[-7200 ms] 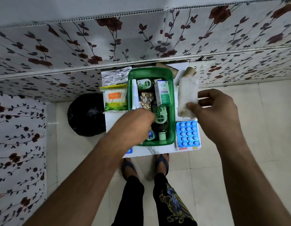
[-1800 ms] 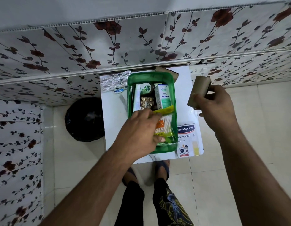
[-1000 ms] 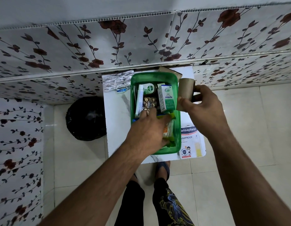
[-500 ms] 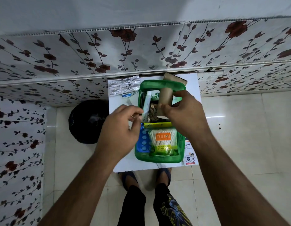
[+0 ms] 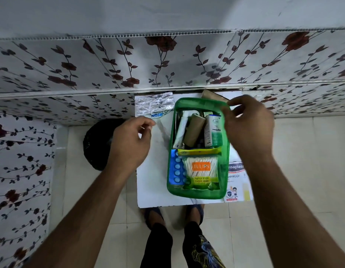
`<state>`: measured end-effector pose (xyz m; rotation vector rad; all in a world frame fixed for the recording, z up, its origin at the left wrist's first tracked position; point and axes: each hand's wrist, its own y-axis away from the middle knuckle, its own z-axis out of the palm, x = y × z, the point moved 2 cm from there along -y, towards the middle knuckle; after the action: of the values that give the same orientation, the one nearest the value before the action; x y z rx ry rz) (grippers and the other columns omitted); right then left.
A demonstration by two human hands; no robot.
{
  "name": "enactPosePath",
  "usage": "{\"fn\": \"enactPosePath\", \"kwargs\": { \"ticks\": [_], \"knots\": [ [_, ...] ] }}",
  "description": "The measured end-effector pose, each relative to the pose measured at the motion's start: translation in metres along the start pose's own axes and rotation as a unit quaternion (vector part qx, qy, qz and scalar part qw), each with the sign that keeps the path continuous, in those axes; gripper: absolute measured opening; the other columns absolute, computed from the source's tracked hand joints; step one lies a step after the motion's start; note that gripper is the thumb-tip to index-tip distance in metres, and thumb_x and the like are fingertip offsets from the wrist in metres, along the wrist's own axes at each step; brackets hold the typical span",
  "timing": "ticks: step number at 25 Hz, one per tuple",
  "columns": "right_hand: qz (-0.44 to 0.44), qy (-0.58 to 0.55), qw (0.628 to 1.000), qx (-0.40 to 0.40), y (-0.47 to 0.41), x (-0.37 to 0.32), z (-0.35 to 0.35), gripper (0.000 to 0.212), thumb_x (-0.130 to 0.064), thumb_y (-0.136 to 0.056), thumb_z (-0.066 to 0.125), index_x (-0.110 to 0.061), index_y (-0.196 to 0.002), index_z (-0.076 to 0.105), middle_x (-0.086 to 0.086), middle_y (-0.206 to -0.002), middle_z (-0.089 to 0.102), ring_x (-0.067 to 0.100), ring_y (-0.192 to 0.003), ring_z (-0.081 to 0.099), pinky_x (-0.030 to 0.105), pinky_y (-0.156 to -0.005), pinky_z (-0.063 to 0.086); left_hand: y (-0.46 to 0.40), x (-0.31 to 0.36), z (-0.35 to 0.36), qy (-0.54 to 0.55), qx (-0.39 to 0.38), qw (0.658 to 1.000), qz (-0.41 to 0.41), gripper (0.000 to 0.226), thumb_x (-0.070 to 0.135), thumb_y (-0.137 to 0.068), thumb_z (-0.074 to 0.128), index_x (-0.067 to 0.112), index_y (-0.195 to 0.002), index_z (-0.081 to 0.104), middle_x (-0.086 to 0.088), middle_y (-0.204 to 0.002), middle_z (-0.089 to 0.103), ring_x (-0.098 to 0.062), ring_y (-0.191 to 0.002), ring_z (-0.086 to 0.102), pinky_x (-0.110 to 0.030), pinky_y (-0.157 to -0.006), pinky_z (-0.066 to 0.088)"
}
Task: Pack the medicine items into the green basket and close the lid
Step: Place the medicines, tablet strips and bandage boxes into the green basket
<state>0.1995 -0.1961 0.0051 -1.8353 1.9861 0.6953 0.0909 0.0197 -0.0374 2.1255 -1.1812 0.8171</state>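
well, both hands hover empty, fingers loosely curled: left hand (image 5: 129, 146) beside the green basket (image 5: 196, 193) (lid off), right hand (image 5: 249, 128) over its far corner.

Basket (image 5: 198, 193) sat on table (image 5: 156, 182), toward right side. In basket, far half: tube (image 5: 181, 132) at left, cardboard roll (image 5: 193, 132) at middle, small carton (image 5: 213, 131) at right. Near half: cotton swab pack (image 5: 201, 172), blister pack (image 5: 176, 169) wedged along its left. I noted plaster box (image 5: 238, 182) on table just right of basket, foil strips (image 5: 154, 105) at far left corner. My left hand (image 5: 129, 146) hovered over table's left edge; right hand (image 5: 249, 126) over basket's far right corner. Bin (image 5: 98, 144) stood on floor left of table.
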Motion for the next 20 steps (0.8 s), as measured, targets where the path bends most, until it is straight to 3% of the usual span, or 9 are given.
{"fn": "enactPosePath", "kwargs": {
  "ticks": [2, 6, 9, 14, 17, 20],
  "knots": [
    [0.022, -0.007, 0.999, 0.028, -0.032, 0.019, -0.011, 0.020, -0.024, -0.089, 0.062, -0.016, -0.104, 0.074, 0.005, -0.094, 0.076, 0.024, -0.088, 0.067, 0.022, -0.068, 0.034, -0.026, -0.009, 0.004, -0.059, 0.008, 0.998, 0.036, 0.021, 0.013, -0.093, 0.056, 0.014, -0.108, 0.071, -0.002, -0.104, 0.070, -0.013, -0.091, 0.063, -0.024, -0.081, 0.046],
    [-0.005, 0.077, 0.988, -0.133, -0.093, 0.040, 0.017, 0.028, -0.024, -0.089, 0.067, -0.014, -0.115, 0.073, 0.008, -0.119, 0.073, 0.026, -0.111, 0.065, 0.026, -0.091, 0.044, -0.079, -0.026, 0.030, -0.228, -0.030, 0.968, 0.102, 0.022, 0.020, -0.092, 0.058, 0.012, -0.111, 0.066, -0.013, -0.110, 0.067, -0.034, -0.100, 0.060, -0.045, -0.085, 0.049],
    [-0.035, 0.112, 0.968, -0.221, -0.113, 0.038, 0.040, 0.029, -0.029, -0.087, 0.071, -0.015, -0.113, 0.074, 0.007, -0.121, 0.071, 0.027, -0.112, 0.063, 0.030, -0.095, 0.045, -0.091, -0.033, 0.042, -0.269, -0.045, 0.957, 0.103, 0.026, 0.021, -0.083, 0.067, 0.015, -0.108, 0.061, -0.011, -0.107, 0.063, -0.036, -0.101, 0.057, -0.046, -0.084, 0.047],
    [-0.089, 0.113, 0.964, -0.224, -0.115, 0.045, 0.055, 0.024, -0.029, -0.090, 0.066, -0.015, -0.105, 0.077, 0.010, -0.112, 0.074, 0.032, -0.105, 0.065, 0.040, -0.094, 0.051, -0.087, -0.031, 0.040, -0.258, -0.042, 0.965, 0.033, 0.056, 0.027, -0.073, 0.080, 0.016, -0.122, 0.055, -0.016, -0.118, 0.056, -0.038, -0.108, 0.053, -0.047, -0.089, 0.046],
    [-0.075, 0.111, 0.960, -0.245, -0.111, 0.053, 0.057, 0.029, -0.032, -0.092, 0.057, -0.017, -0.109, 0.075, 0.010, -0.114, 0.073, 0.032, -0.102, 0.064, 0.037, -0.089, 0.051, -0.078, -0.034, 0.033, -0.187, -0.085, 0.978, -0.038, 0.036, 0.028, -0.079, 0.076, 0.014, -0.109, 0.062, -0.013, -0.104, 0.058, -0.033, -0.096, 0.058, -0.037, -0.078, 0.045],
    [-0.038, 0.086, 0.967, -0.236, -0.102, 0.055, 0.045, 0.041, -0.043, -0.089, 0.052, -0.014, -0.108, 0.074, 0.013, -0.107, 0.073, 0.031, -0.094, 0.062, 0.031, -0.080, 0.045, -0.059, -0.027, 0.010, -0.099, -0.040, 0.988, -0.109, 0.015, 0.020, -0.083, 0.071, 0.016, -0.091, 0.059, 0.000, -0.081, 0.061, -0.027, -0.083, 0.062, -0.029, -0.065, 0.040]
  ]
}}
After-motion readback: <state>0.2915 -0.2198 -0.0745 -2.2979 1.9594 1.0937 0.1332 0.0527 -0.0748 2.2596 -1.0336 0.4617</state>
